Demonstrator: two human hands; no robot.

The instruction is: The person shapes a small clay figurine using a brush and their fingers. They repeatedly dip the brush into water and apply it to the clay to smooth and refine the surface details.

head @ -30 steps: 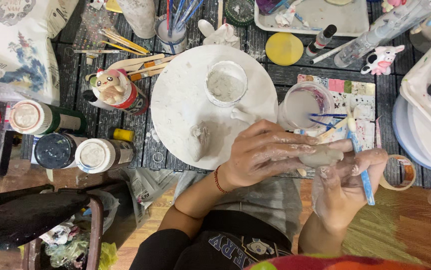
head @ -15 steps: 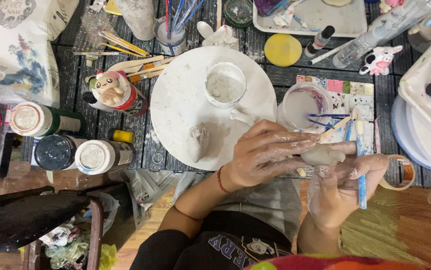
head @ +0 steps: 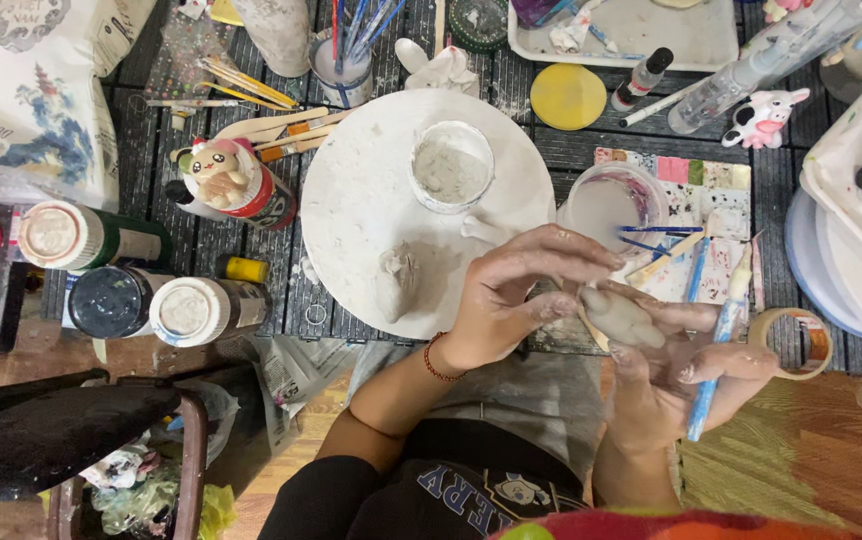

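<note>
**Grey clay piece held between two hands over the table edge**

The clay piece (head: 623, 316) is a small, smooth lump of pale grey clay, rounded and slightly longer than it is wide, with a matte, damp-looking surface the same colour as the smears on both hands. Its long axis runs on a diagonal, from upper left near the left fingertips to lower right across the right palm; the narrower, rounded end points up and to the left, toward the white round board (head: 351, 200). It sits just off the near rim of that board, above the person's lap, close to the clear cup of cloudy water (head: 611, 205).

The left hand (head: 521, 295) comes in from the left, fingers curled, with thumb and fingertips pinching the upper left end of the piece. The right hand (head: 681, 375) lies palm up beneath it, fingers partly curled, cradling the lump; a blue-handled tool (head: 713, 370) is gripped between its fingers, standing nearly upright and running toward the patterned paper sheet (head: 711, 175).

On the board lie a white tub of grey clay (head: 451, 168) and a separate grey clay lump (head: 398, 278). To the left stand a figurine-topped can (head: 236, 180) and three paint jars (head: 121, 270); a roll of tape (head: 796, 342) lies to the right.
</note>
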